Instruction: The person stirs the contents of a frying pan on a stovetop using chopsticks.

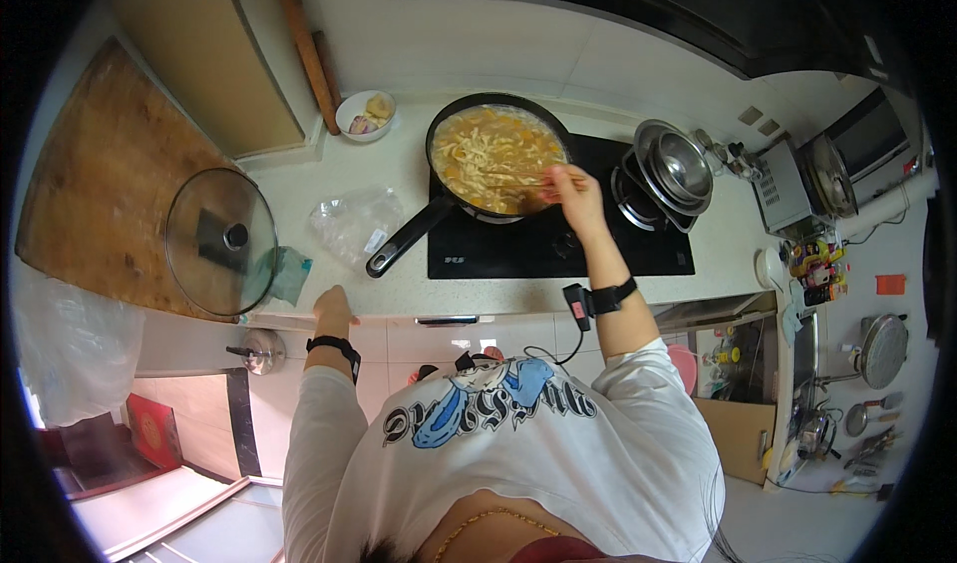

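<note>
My right hand (572, 189) grips a pair of wooden chopsticks (516, 178), their tips down in the noodles. The noodles (486, 144) lie in yellowish broth with orange pieces, inside a black frying pan (430, 215) on the left side of the gas hob. My left hand (333, 303) rests at the front edge of the worktop, left of the pan's handle; its fingers are mostly hidden, so what they do cannot be told. A clear plastic bag (355, 223) lies between that hand and the pan.
A glass lid (220, 271) lies over a wooden board (112, 181) at the left, beside a green packet (293, 277). A white bowl (351, 129) holding garlic or ginger pieces stands behind. Nested metal bowls (682, 166) sit on the right burner of the hob (493, 256).
</note>
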Available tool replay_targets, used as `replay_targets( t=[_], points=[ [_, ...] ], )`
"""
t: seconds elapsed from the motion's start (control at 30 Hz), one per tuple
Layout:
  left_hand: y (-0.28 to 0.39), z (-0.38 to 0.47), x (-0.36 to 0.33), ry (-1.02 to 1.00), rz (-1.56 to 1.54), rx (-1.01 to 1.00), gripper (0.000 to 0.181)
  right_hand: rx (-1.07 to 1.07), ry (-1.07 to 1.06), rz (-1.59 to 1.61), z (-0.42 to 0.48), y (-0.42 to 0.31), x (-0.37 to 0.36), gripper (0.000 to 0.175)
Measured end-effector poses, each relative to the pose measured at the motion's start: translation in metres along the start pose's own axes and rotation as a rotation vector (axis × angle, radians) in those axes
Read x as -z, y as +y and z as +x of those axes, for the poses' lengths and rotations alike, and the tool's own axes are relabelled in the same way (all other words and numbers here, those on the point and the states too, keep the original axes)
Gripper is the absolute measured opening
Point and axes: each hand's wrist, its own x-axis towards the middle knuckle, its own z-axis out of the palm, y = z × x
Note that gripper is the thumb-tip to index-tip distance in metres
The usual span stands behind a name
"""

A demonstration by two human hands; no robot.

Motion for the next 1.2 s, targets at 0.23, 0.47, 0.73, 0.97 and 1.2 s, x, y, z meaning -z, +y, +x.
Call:
replay_targets(
  t=[0.23,0.47,0.73,0.97,1.2],
  points=[
    [-0.003,0.000,0.000,-0.033,0.008,-0.035,0.071,0.107,0.306,-0.172,-0.003,-0.041,0.050,0.024],
    [-0.002,0.001,0.007,-0.071,0.025,-0.015,0.071,-0.043,0.328,-0.176,0.011,0.013,0.043,0.026],
    [-0.002,-0.001,0.006,-0.077,0.026,-0.024,0.071,-0.078,0.301,0.068,0.025,0.049,-0.013,0.023],
    [0.004,-0.011,0.015,-0.057,0.022,0.013,0.064,-0.120,0.335,0.290,0.035,0.054,-0.048,0.026],
    [0.005,-0.015,0.017,-0.010,0.001,-0.004,0.053,0.013,0.195,0.249,0.046,0.030,-0.024,0.024]
  ],
)
